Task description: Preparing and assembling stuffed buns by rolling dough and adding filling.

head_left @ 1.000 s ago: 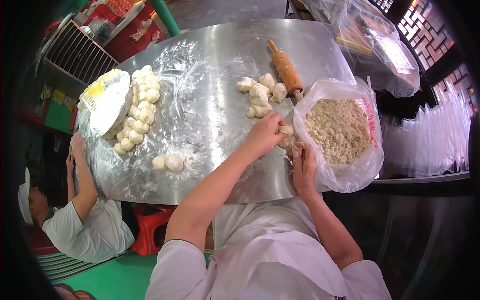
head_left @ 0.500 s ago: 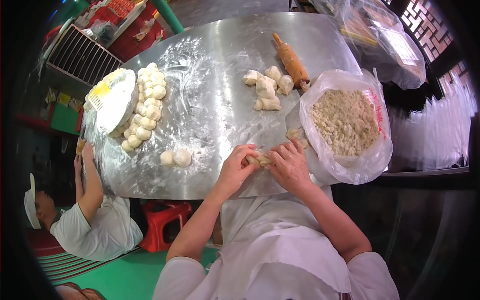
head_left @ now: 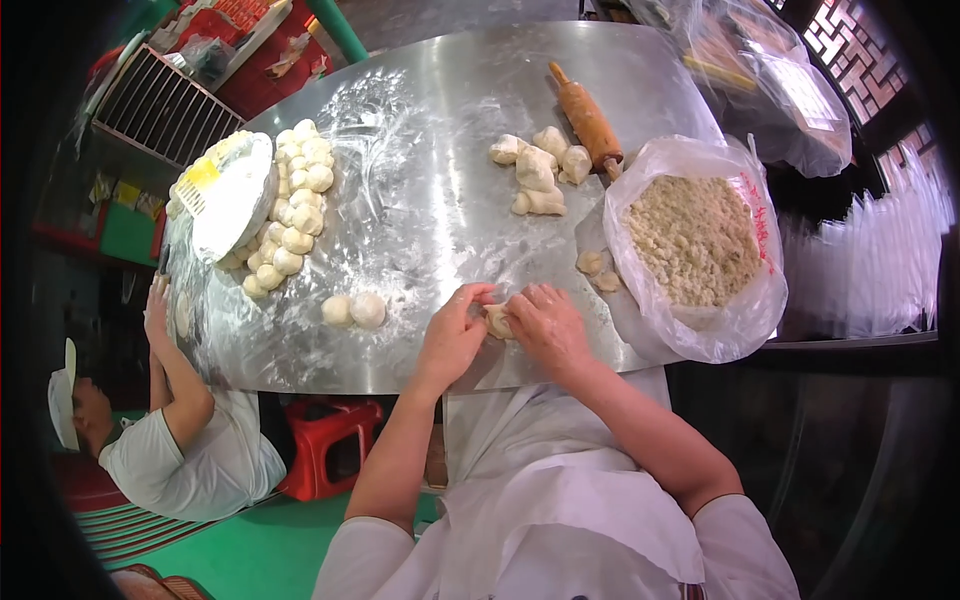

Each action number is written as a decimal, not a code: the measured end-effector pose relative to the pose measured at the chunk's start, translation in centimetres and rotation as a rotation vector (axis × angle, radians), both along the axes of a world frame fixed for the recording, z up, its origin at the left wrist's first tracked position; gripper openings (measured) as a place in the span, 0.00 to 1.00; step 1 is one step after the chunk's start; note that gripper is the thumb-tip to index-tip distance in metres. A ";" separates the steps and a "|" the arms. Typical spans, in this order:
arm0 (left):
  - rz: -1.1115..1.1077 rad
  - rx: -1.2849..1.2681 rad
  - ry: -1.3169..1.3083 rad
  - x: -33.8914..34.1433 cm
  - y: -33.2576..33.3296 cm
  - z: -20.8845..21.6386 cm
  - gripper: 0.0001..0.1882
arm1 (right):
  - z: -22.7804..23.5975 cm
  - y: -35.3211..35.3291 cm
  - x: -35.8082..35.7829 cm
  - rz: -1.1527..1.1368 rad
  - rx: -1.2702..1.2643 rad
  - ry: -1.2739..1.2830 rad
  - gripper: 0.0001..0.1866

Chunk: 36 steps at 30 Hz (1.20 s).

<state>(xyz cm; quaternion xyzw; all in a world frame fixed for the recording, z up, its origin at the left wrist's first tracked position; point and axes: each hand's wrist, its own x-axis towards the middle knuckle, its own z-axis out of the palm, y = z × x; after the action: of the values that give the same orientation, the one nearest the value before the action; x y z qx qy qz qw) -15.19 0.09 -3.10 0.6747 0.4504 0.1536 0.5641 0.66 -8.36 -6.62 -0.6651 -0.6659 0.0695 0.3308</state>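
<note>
Between my two hands, low over the near edge of the steel table (head_left: 420,240), is a small piece of pale dough (head_left: 498,322). My left hand (head_left: 456,328) has its fingers curled against the dough's left side. Fingers of my right hand (head_left: 545,325) press onto it from the right and cover part of it. Two little dough bits (head_left: 597,270) lie just beyond my right hand. Farther off sits a cluster of dough lumps (head_left: 537,170). Left of my hands, two round dough balls (head_left: 353,310) rest side by side on the floured steel.
At right stands a clear plastic bag (head_left: 640,165) of crumbly filling (head_left: 695,240). A wooden rolling pin (head_left: 588,122) lies behind it. Many dough balls (head_left: 297,215) surround a flour-filled bowl (head_left: 232,210) at left. A co-worker (head_left: 190,450) works at the left end, near a red stool (head_left: 325,450).
My hands have shifted slightly left, and the right hand has moved away from the dough bits, showing them fully. The co-worker's hands have moved up the table edge.
</note>
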 end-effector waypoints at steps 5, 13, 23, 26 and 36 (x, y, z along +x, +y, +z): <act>0.019 0.544 0.092 2.3 1.9 1.6 0.16 | 1.9 0.3 1.0 -0.057 0.090 0.167 0.06; -0.543 0.982 0.401 5.7 -0.9 -3.7 0.33 | 1.7 -1.3 8.4 -0.305 -0.006 -0.034 0.12; -0.248 0.441 -0.111 3.4 3.2 -3.6 0.33 | 0.8 -0.5 8.4 -0.279 -0.050 -0.189 0.09; -0.443 0.554 0.633 1.2 0.9 0.8 0.24 | 2.4 -1.8 7.4 -0.212 0.021 -0.018 0.08; 0.162 -0.520 -0.592 1.1 -0.3 -1.3 0.29 | 3.9 -1.8 2.2 -0.123 -0.089 0.788 0.14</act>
<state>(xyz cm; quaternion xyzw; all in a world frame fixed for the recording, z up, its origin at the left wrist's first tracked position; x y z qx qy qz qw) -14.09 -0.20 -4.41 0.3984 0.3441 0.2664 0.8074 2.82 -10.20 -2.69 -0.6399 -0.4434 0.3280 0.5351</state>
